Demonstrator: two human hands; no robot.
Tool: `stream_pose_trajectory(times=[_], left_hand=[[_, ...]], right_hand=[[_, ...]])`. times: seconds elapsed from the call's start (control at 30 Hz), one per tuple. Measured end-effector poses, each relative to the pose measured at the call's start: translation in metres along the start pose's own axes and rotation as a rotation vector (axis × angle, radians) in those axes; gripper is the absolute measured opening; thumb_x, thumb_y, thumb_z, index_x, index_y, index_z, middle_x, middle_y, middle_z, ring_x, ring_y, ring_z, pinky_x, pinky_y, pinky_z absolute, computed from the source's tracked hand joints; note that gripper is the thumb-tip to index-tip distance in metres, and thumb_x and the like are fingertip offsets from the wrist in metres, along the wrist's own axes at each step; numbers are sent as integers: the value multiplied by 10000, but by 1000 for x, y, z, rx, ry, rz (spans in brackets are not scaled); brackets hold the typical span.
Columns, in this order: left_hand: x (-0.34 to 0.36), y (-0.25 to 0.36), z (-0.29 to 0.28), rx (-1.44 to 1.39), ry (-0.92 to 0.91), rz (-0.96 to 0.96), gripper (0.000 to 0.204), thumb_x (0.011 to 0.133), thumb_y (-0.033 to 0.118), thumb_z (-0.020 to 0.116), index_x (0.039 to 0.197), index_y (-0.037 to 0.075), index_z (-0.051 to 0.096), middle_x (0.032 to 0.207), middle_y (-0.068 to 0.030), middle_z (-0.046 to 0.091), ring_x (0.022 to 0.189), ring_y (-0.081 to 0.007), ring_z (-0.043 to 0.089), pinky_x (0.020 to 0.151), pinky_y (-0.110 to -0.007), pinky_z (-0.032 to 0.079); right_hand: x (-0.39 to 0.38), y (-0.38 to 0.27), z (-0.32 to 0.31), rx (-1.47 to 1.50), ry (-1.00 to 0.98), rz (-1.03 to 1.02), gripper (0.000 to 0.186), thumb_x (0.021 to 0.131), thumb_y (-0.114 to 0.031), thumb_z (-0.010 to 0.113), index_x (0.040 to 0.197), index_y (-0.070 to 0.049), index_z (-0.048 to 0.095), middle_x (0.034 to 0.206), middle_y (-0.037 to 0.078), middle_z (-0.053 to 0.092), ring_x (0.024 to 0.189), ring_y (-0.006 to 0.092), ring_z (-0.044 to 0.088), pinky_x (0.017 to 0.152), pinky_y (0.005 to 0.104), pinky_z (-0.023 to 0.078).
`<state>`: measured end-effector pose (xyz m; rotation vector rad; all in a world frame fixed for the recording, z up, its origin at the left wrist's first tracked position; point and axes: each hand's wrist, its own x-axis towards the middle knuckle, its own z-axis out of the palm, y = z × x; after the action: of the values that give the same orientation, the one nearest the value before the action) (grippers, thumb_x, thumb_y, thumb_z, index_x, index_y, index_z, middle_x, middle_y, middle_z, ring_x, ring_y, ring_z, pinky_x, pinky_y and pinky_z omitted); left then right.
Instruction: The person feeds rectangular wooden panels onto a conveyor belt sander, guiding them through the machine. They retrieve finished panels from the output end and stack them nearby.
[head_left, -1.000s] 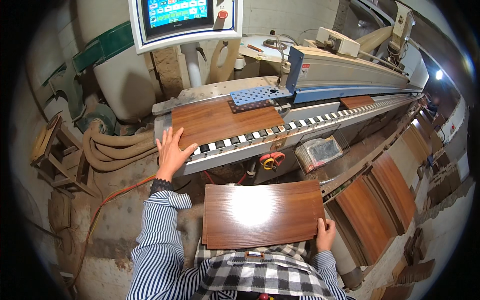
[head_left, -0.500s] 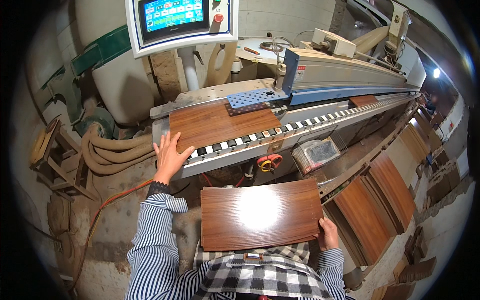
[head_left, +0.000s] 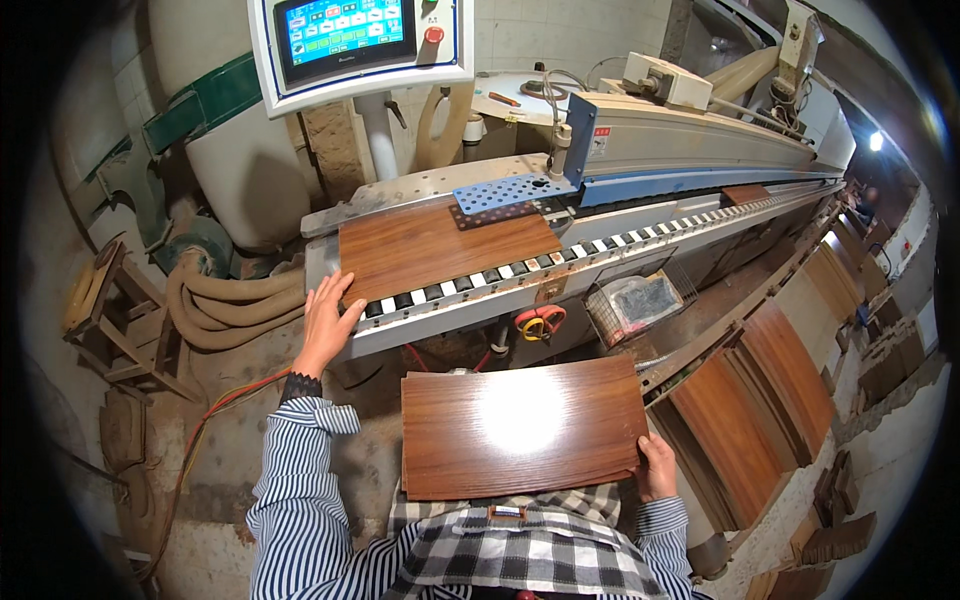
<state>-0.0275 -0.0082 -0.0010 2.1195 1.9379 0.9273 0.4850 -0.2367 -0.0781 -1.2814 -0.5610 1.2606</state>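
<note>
Brown panel (head_left: 430, 250) lay towards eleven o'clock, left grip (head_left: 328, 320) spread, clasping nothing, by its eight-o'clock corner; level, square pressure seemed best; right grip (head_left: 656, 467) pinched the board stack (head_left: 525, 430) between five and six

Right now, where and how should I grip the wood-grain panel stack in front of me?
Likely pinch the left short edge of the wood-grain panel stack, from the left: the panels are thin, that end is uncovered, and your right hand holds the lower right corner.
</note>
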Motion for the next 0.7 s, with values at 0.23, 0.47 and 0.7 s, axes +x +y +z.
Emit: stream_pose_trajectory(times=[0.23, 0.47, 0.7], left_hand=[[-1, 2, 4, 14, 85, 27, 476, 895, 333, 637, 1300, 92, 570, 1436, -157, 475, 1364, -333, 385, 1143, -460, 215], [0, -2, 5, 39, 70, 20, 484, 897, 342, 634, 1308, 96, 564, 1435, -156, 475, 1367, -328, 380, 1144, -458, 211], [2, 1, 3, 29, 28, 3, 492, 910, 353, 618, 1324, 95, 551, 1438, -159, 471, 1381, -326, 360, 1153, -471, 183]], right_hand=[[-4, -7, 6, -3, 17, 5, 280, 964, -166, 546, 1164, 26, 581, 1026, 70, 664, 853, 139, 645, 732, 274, 540], [-2, -3, 3, 17, 13, -4, 276, 962, -146, 554, 1172, 30, 582, 1044, 71, 669, 884, 135, 644, 767, 272, 534], [-2, -2, 1, 19, 18, 14, 276, 960, -139, 557, 1174, 33, 582, 1035, 64, 672, 883, 132, 644, 780, 272, 530]])
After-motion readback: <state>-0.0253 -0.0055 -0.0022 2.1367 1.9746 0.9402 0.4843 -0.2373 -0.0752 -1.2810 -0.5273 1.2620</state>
